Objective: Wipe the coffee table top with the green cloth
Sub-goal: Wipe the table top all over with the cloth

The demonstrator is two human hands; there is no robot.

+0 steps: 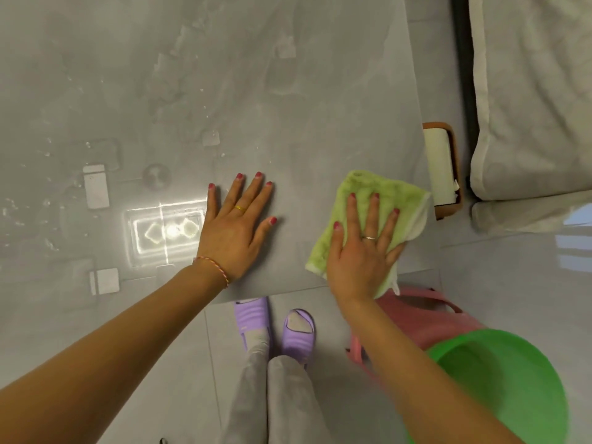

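Note:
The glossy grey coffee table top fills the upper left of the view, with water droplets and ceiling light reflections on its left part. A folded light green cloth lies flat at the table's near right corner. My right hand presses down on the cloth with fingers spread, its lower edge hanging slightly over the table's front edge. To the left of the cloth, my left hand rests flat on the bare table top, fingers apart and holding nothing.
A green basin sits on a pink stool at the lower right, below the table corner. A brown tray with a white item lies beside the table's right edge. A white-covered sofa stands at the right. My feet in purple slippers stand on the floor.

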